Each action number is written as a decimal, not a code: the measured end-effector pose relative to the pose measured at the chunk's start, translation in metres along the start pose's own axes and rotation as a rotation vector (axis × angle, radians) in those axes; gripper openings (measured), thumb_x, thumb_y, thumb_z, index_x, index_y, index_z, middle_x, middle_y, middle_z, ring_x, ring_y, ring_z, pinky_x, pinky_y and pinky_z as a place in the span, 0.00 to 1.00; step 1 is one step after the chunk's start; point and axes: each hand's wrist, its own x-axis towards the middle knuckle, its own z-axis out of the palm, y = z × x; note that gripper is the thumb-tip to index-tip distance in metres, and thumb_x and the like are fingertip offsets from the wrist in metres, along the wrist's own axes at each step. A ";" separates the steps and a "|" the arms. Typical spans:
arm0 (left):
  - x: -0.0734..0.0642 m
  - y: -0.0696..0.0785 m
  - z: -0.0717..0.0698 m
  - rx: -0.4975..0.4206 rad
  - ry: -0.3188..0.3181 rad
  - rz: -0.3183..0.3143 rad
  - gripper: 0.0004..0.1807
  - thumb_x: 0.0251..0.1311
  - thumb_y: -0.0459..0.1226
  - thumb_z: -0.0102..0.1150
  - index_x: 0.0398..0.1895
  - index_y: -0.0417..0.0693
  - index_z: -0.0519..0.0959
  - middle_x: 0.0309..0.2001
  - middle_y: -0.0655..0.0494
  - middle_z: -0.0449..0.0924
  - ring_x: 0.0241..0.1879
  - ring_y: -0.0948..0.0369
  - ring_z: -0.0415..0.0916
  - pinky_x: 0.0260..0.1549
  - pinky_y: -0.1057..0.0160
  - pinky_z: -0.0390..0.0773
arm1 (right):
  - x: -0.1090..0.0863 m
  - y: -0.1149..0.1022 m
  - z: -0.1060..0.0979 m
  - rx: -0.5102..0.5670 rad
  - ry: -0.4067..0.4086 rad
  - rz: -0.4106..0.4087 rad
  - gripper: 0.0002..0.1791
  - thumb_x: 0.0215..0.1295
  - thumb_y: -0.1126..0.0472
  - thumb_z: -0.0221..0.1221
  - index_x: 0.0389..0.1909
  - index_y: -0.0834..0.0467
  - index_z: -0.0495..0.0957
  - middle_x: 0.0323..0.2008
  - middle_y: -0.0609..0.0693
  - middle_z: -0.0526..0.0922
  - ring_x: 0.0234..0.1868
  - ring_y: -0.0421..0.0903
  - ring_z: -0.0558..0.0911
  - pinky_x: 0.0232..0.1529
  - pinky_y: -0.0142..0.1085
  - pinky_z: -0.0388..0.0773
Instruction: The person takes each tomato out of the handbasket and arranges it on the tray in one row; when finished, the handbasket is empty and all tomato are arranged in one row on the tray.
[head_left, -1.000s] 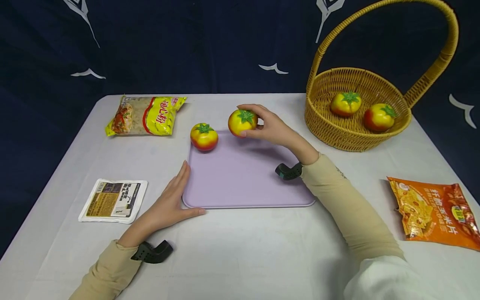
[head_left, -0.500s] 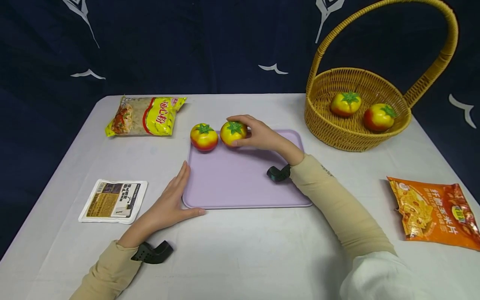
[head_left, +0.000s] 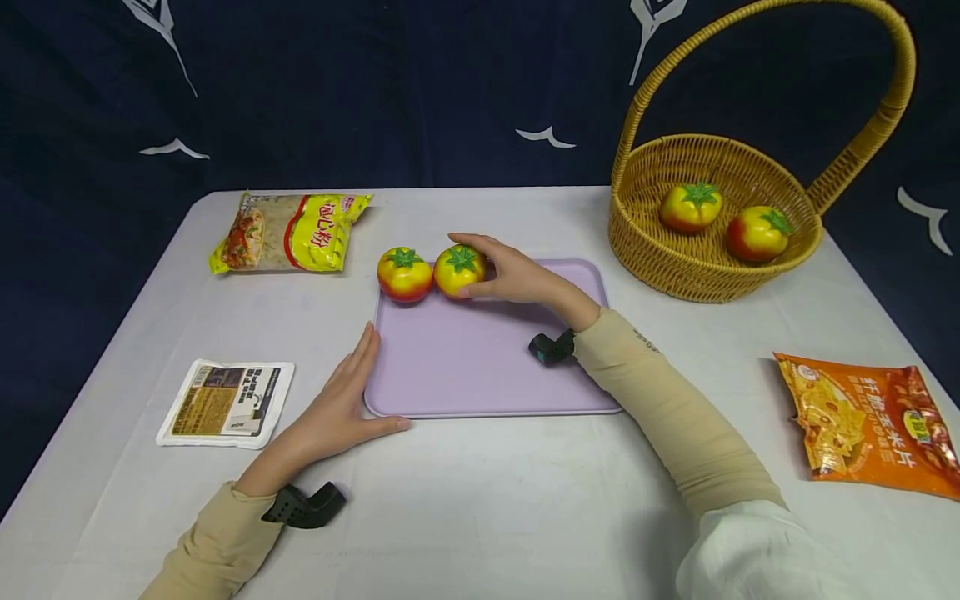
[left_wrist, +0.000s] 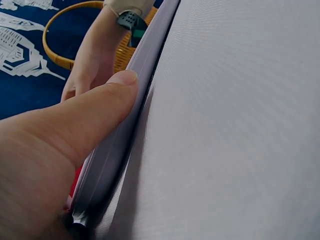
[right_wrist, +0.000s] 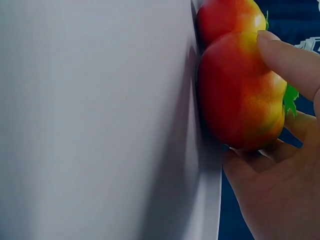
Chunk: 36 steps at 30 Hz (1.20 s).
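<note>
My right hand [head_left: 517, 277] holds a yellow-red tomato [head_left: 454, 280] with a green leafy top, thumb on the near side and fingers round the back. It sits at the far edge of a lilac tray [head_left: 472, 367], right against a second tomato [head_left: 405, 282] at the far left corner. In the right wrist view the held tomato [right_wrist: 235, 95] rests low over the tray, its side against the other one. My left hand [head_left: 337, 412] lies spread round the tray's near left corner; its thumb [left_wrist: 107, 107] touches the rim in the left wrist view.
A wicker basket [head_left: 667, 279] with a tall handle and two more tomatoes stands at the back right. A yellow noodle bag [head_left: 288, 233] lies back left, a white-edged sachet [head_left: 225, 403] at left, and an orange snack bag [head_left: 870, 425] at right.
My right hand has brought its tomato left and down onto the tray, up against the other tomato, which has shifted slightly left. The left hand has stayed in place.
</note>
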 end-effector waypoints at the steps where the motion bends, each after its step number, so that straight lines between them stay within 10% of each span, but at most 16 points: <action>1: 0.000 0.000 0.000 0.000 -0.001 0.000 0.64 0.45 0.50 0.72 0.72 0.36 0.36 0.73 0.44 0.30 0.69 0.44 0.36 0.61 0.40 0.46 | 0.000 0.000 0.000 0.003 -0.001 0.003 0.43 0.56 0.60 0.67 0.70 0.59 0.55 0.66 0.57 0.59 0.60 0.48 0.64 0.60 0.36 0.60; 16: -0.001 0.001 0.000 0.000 0.005 0.006 0.63 0.46 0.50 0.71 0.72 0.35 0.37 0.73 0.44 0.30 0.69 0.43 0.36 0.61 0.40 0.46 | -0.014 -0.008 -0.019 -0.022 0.013 0.010 0.45 0.57 0.58 0.66 0.72 0.55 0.53 0.70 0.52 0.54 0.68 0.51 0.56 0.63 0.41 0.57; 25: -0.002 0.001 -0.001 -0.001 0.005 0.013 0.63 0.46 0.50 0.71 0.72 0.35 0.37 0.73 0.44 0.30 0.69 0.43 0.36 0.61 0.40 0.45 | -0.049 -0.028 -0.080 -0.023 0.136 -0.033 0.41 0.59 0.65 0.63 0.71 0.58 0.54 0.69 0.51 0.55 0.69 0.46 0.54 0.65 0.38 0.52; 36: -0.001 0.001 0.000 -0.005 0.003 0.011 0.64 0.46 0.49 0.72 0.72 0.36 0.36 0.73 0.44 0.30 0.69 0.44 0.35 0.61 0.41 0.45 | -0.111 -0.024 -0.161 0.017 0.412 0.111 0.34 0.64 0.64 0.59 0.69 0.55 0.59 0.68 0.52 0.60 0.67 0.45 0.58 0.63 0.29 0.53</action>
